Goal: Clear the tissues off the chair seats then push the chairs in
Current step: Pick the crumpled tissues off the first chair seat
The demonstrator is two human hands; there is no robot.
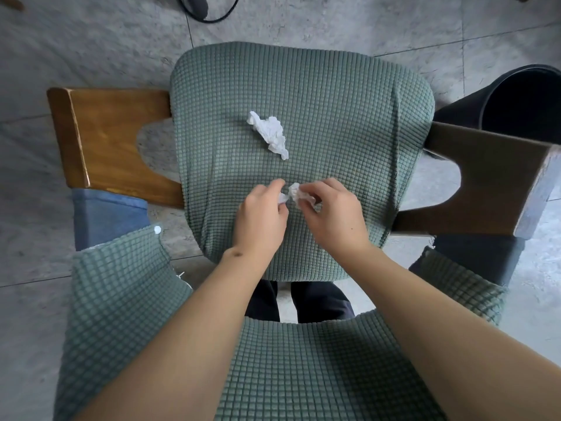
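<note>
We look down on a grey tiled floor (91,50), and over it a chair seat (318,117) in a green waffle-textured cover fills the middle of the view, with wooden chair parts to either side of it: a light brown one (103,138) at the left and a darker one (485,177) at the right. More of the same green cover (303,375) spreads across the bottom of the view beneath our forearms. A dark bin (522,98) stands on the floor beyond the seat's right edge. Our left hand (261,217) and right hand (337,214) meet over the near part of the seat, fingers curled, both pinching one small crumpled tissue (293,192) between their fingertips. A larger crumpled tissue (270,133) lies loose near the seat's middle, apart from both hands.
</note>
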